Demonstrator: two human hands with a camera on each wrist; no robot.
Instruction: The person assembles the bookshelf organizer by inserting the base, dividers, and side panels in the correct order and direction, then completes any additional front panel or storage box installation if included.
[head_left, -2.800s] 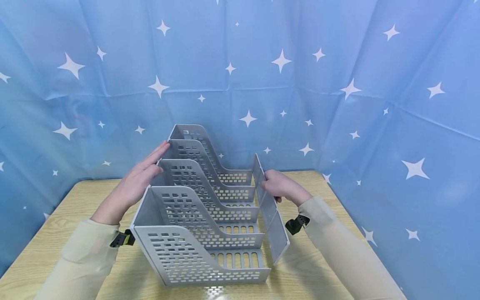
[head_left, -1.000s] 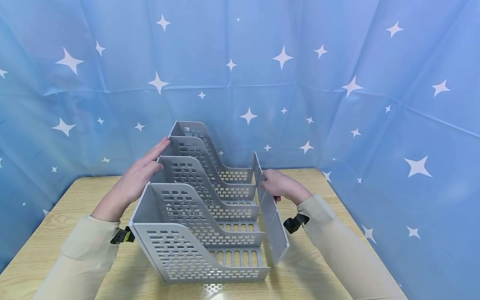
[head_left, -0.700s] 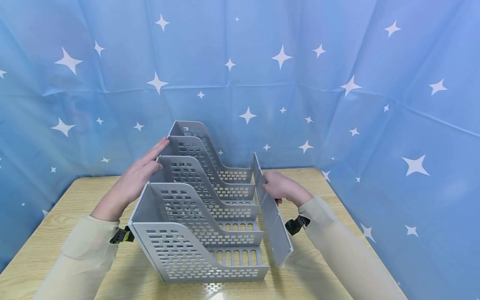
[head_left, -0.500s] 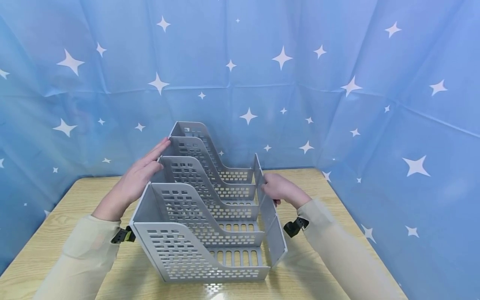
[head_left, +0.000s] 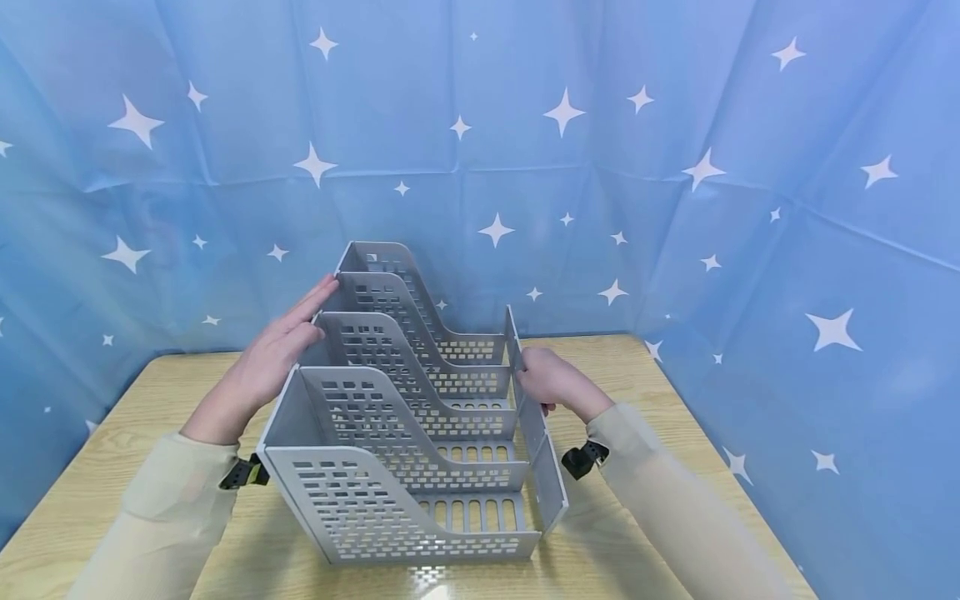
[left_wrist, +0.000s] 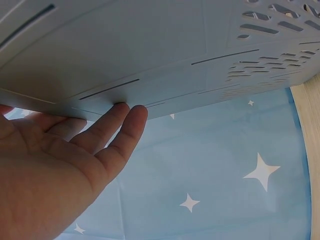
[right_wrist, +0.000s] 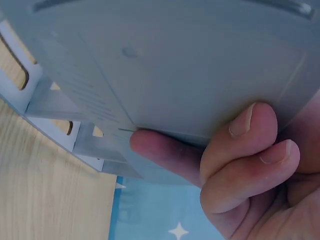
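A grey plastic file rack (head_left: 360, 500) with several slotted dividers stands on the table. My left hand (head_left: 266, 362) lies along its tall back wall; in the left wrist view, nearly straight fingertips touch the wall's flat outer face (left_wrist: 165, 50). At the rack's low right end, my right hand (head_left: 558, 379) holds a long grey front panel (head_left: 551, 483) upright against the divider ends. The right wrist view shows one finger stretched along the panel's outer face (right_wrist: 200, 75), others curled. The thumb is hidden there. Whether the panel sits in its slots I cannot tell.
The wooden table (head_left: 637, 533) extends around the rack. A blue curtain (head_left: 480, 125) with white stars hangs behind and at both sides, close to the rack's far end. Each wrist wears a black strap (head_left: 585, 458).
The panel's near end has swung left, closing most of its gap to the nearest divider. My right hand and forearm have shifted slightly left with it. The left hand keeps its place.
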